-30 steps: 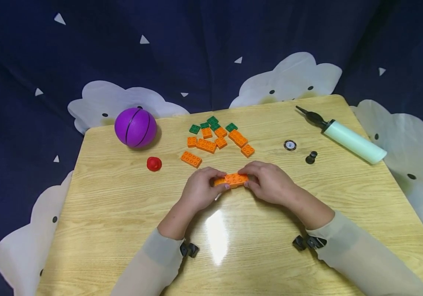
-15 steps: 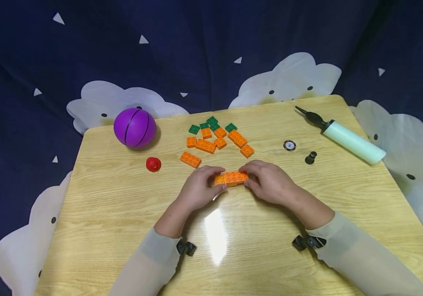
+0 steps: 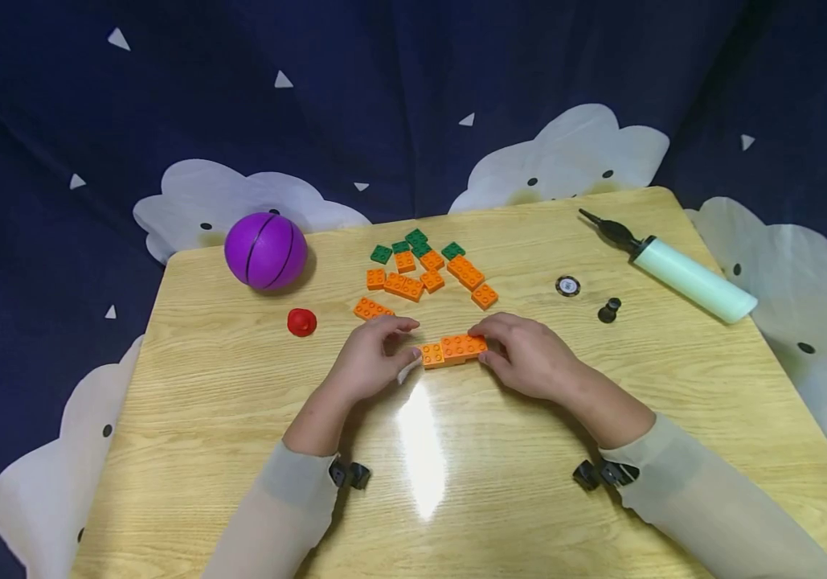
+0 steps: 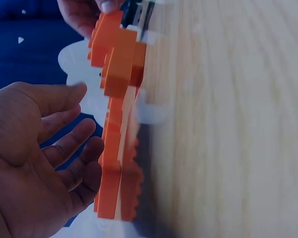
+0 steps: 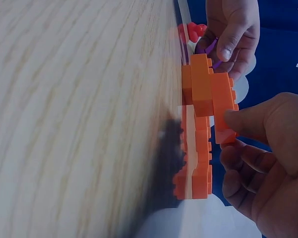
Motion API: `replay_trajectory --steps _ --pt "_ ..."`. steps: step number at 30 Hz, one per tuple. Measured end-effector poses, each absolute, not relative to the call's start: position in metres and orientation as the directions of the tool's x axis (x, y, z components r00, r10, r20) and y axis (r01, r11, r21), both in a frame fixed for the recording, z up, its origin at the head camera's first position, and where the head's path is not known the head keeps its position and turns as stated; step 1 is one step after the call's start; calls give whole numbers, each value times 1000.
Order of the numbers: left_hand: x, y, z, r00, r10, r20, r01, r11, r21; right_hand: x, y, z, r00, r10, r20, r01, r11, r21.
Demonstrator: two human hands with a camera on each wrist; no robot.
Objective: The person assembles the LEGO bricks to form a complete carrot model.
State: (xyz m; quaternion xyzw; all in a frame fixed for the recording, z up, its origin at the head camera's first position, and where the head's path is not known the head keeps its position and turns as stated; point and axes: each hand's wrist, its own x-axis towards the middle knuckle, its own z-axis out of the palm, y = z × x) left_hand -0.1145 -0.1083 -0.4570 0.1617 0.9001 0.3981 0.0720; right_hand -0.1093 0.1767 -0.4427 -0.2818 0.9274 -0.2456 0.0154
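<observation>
Two orange toy building bricks stand stacked near the middle of the table. The upper brick (image 3: 464,346) is offset to the right, so studs of the lower brick (image 3: 431,355) show at the left. My right hand (image 3: 529,356) pinches the right end of the upper brick; in the right wrist view its thumb (image 5: 248,119) presses the brick's side. Just left of the stack, my left hand (image 3: 366,356) is spread with thumb and fingers apart and nothing between them. Behind the left hand, a loose orange brick (image 3: 372,308) is partly covered by it.
Several orange bricks (image 3: 403,286) and green bricks (image 3: 381,254) lie farther back. A purple ball (image 3: 266,251) and a red hat-shaped piece (image 3: 301,322) are at left. To the right are a poker chip (image 3: 568,285), a black chess pawn (image 3: 609,310) and a hand pump (image 3: 691,277).
My left hand has let go of the stack's left end and moved left, its fingers opening. The right hand keeps its grip, and the stack has hardly moved.
</observation>
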Motion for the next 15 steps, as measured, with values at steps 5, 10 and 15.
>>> replay_trajectory --steps 5,10,15 --pt "-121 -118 -455 -946 323 16 239 665 707 -110 176 -443 -842 -529 107 -512 722 -464" --pt "-128 -126 -455 -955 293 36 240 699 674 -110 176 -442 -843 -528 101 -508 723 -468" --pt "-134 -130 -455 -968 248 44 220 745 630 -110 176 -442 -844 -525 110 -511 724 -464"
